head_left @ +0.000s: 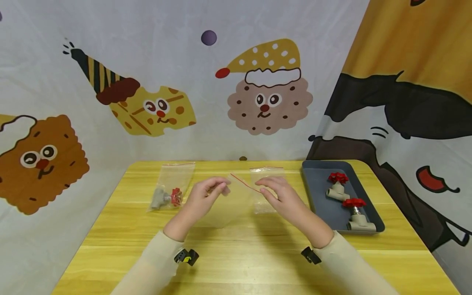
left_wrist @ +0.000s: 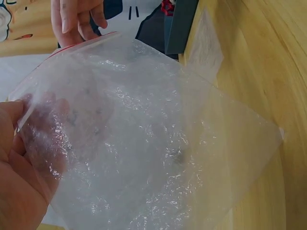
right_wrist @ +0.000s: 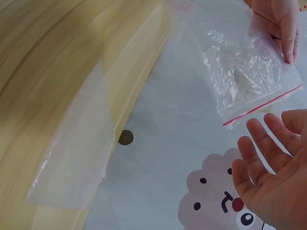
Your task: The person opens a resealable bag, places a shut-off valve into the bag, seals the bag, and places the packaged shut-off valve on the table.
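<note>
The left wrist view's left edge cuts off the bare left grip, some of its fingers hazy behind a clear plastic bag with a red strip; the top edge crops a dark grey rectangular tray and a red handwheel. The right wrist view cuts off the bare right grip, which in the head view partly hides a flat clear plastic bag.

Red against yellow

The held bag is clear, its strip red. At three o'clock, a slate-grey tray; its valves are beige with red wheels. The tabletop shows yellow wood grain. The curtain is white, printed with a brown-spotted yellow cheese at eleven o'clock and a brown-spotted pink biscuit at twelve. Sleeves are cream.
</note>
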The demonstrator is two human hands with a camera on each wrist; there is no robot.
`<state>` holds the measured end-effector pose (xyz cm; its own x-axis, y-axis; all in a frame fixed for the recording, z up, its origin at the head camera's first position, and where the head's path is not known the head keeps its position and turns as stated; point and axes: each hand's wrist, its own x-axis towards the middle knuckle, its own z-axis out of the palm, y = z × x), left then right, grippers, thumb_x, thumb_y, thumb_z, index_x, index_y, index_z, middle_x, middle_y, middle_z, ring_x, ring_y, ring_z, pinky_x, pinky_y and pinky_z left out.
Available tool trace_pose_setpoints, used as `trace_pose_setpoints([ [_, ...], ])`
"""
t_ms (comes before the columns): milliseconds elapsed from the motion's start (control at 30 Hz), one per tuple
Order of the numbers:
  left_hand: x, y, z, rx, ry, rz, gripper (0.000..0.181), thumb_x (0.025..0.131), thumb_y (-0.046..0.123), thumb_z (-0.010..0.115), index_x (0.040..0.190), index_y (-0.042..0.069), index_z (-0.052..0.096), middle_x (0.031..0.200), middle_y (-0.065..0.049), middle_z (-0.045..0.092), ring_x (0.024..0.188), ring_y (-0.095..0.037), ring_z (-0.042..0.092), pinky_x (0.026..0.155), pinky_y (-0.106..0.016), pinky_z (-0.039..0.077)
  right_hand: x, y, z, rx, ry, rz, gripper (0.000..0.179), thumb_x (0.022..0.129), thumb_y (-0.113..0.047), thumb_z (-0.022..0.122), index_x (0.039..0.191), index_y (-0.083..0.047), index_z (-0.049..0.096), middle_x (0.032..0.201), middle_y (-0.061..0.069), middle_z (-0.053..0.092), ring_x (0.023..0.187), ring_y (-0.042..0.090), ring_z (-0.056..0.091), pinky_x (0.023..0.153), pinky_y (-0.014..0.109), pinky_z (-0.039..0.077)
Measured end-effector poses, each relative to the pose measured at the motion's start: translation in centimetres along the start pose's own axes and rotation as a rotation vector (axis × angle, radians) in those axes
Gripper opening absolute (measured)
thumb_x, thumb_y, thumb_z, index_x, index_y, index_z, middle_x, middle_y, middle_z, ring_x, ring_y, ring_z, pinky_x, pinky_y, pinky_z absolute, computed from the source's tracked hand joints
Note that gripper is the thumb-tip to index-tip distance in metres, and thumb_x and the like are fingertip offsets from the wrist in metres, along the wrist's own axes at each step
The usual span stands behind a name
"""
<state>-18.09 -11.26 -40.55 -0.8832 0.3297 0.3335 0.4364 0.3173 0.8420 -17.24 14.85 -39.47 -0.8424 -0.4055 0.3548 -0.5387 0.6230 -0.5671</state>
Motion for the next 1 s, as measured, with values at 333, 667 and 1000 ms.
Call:
trace_pose_setpoints([
  [333,-0.1,0.0,0.2,0.025,0.020,0.021,0.025,0.098,0.030,0.050,0.109,0.016,0.067,0.087,0.006,0.070,0.082,-0.008,0.065,0.076,-0.027,0.055,0.4,-0.3,1.0,-0.025,0.020,0.006,0.014,0.090,-0.018,0.065,0.102,-0.016,0.071,0.104,-0.002,0.068,0.104,0.020,0.057,0.089,0.041,0.049],
  [667,-0.1,0.3,0.7,0.127,0.217,0.095,0.024,0.090,0.013,0.064,0.111,0.007,0.053,0.102,-0.004,0.059,0.095,-0.016,0.057,0.081,-0.037,0.052,0.2,-0.5,1.3,-0.014,0.062,-0.005,0.006,0.086,-0.018,0.070,0.092,-0.017,0.072,0.088,-0.011,0.066,0.087,0.009,0.056,0.074,0.031,0.051],
  [1000,-1.1,2.0,2.8,0.136,0.148,-0.031,0.017,0.087,0.036,0.068,0.084,0.020,0.063,0.078,0.006,0.059,0.066,-0.012,0.054,0.058,-0.023,0.048,0.0,-1.1,1.7,-0.029,0.057,-0.029,0.005,0.086,-0.024,0.070,0.087,-0.019,0.070,0.083,-0.013,0.062,0.083,0.005,0.054,0.079,0.031,0.051],
])
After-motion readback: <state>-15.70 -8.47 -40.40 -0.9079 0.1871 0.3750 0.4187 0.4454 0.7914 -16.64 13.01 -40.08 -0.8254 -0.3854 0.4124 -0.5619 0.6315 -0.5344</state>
